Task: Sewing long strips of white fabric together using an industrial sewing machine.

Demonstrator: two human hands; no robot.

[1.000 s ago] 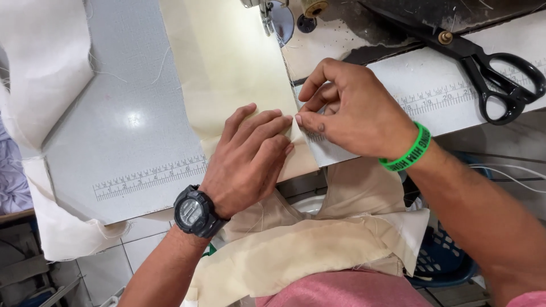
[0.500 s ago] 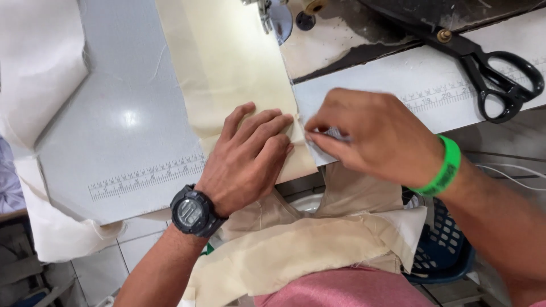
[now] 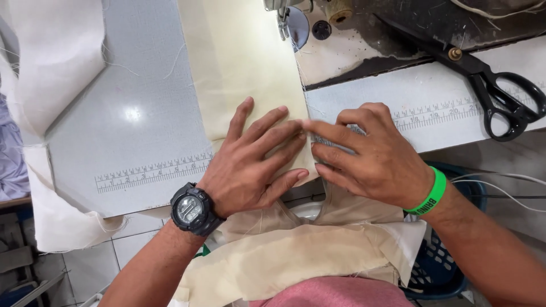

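A long strip of cream fabric lies on the grey sewing table, running up to the presser foot. My left hand, with a black watch at the wrist, lies flat on the strip's near end, fingers spread. My right hand, wearing a green wristband, rests beside it at the strip's right edge; its fingertips touch the fabric edge and my left fingertips. More cream fabric hangs over my lap.
Black scissors lie at the right on the table, above a printed ruler strip. Another ruler strip runs along the near left edge. White cloth drapes over the table's left side. A blue basket stands under the table.
My right hand has dropped from a raised pinch at the fabric edge to lie flatter beside my left hand. The left hand has stayed pressed on the strip.
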